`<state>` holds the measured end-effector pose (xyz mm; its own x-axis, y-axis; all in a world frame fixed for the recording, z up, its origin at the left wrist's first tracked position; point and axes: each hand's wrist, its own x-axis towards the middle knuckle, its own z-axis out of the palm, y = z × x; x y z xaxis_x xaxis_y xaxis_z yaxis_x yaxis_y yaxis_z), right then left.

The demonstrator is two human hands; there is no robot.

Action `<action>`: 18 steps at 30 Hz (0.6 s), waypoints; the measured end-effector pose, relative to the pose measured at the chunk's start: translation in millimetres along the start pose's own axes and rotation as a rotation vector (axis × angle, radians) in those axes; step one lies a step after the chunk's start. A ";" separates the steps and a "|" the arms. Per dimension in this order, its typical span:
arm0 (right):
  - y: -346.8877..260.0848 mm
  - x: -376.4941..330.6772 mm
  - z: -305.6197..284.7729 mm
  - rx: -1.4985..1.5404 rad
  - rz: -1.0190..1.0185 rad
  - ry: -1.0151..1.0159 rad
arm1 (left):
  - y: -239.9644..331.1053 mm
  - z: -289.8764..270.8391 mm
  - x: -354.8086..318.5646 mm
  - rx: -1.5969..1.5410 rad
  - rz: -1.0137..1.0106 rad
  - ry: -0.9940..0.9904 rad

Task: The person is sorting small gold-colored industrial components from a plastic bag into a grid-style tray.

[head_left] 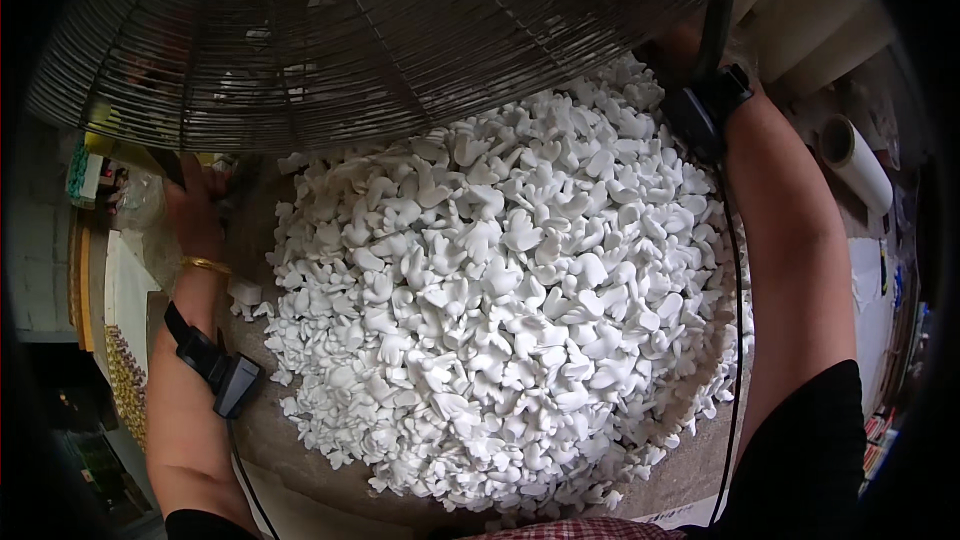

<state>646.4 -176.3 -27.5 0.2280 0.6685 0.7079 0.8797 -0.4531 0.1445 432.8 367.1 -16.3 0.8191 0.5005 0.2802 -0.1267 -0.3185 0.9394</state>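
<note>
A large round wire cage (400, 50), shaped like a fan guard, hangs tilted across the top of the view. My left hand (196, 202) is at its lower left rim, fingers curled by a dark strip; what they grip is too dim to make out. On the far right, my right hand (680, 46) reaches in behind the cage's edge, its fingers hidden. Under the cage and between my forearms lies a broad heap of small white moulded pieces (500, 290), several of them shaped like little hands.
The heap rests on a greyish-brown surface (275, 420). A white roll (856, 162) lies on the right, below large pale rolls or tubes (820, 25). Crumpled clear plastic (145, 215) sits beside my left hand. Black cables (738, 340) run down from both wrist devices.
</note>
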 end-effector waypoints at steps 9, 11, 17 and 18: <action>-8.2 5.2 -23.0 0.019 0.366 -0.599 | 25.2 -5.1 19.3 -0.283 -0.147 -0.041; 32.3 -15.9 -8.5 -0.258 0.004 -0.460 | 38.2 7.4 26.6 -0.318 -0.195 -0.035; 59.5 -18.8 23.4 0.649 1.094 -0.429 | 54.0 -2.2 55.1 -0.225 -0.237 -0.030; 65.3 -21.6 25.3 0.647 1.097 -0.427 | 54.6 -1.6 58.1 -0.229 -0.245 -0.051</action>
<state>709.6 -205.4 -50.8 0.9444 0.3264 -0.0397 0.1709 -0.5904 -0.7888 472.5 380.1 51.7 0.8668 0.4974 0.0357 -0.0402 -0.0017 0.9992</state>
